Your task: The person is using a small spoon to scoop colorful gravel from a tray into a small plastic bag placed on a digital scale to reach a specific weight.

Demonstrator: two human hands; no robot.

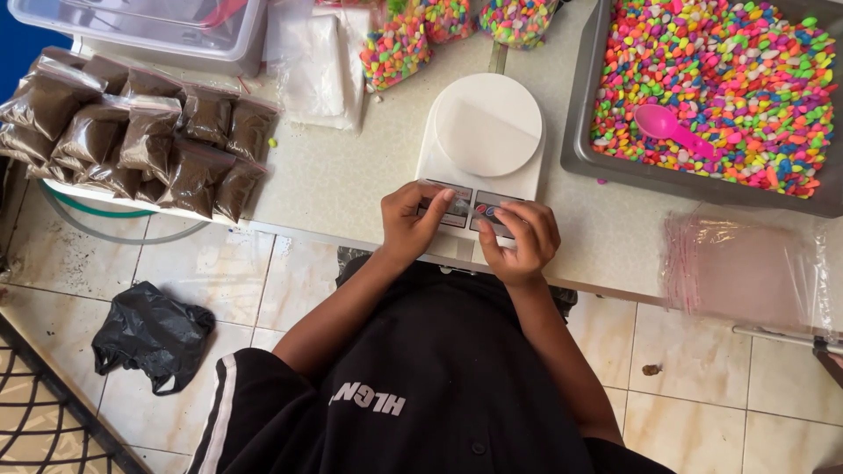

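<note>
Both hands rest on the front panel of a white digital kitchen scale (485,140) with a round platform, near the edge of the pale table (334,180). The left hand (409,221) lies loosely curled, fingertips on the display, grasping nothing. The right hand (520,239) is curled, fingertips pressing beside the buttons. A grey tray of multicoloured pebbles (587,96) holding a pink plastic scoop (669,128) sits to the right; bags of brown powder (140,132) lie left.

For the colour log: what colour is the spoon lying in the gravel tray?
Pink; the spoon shows best in the head view.
</note>
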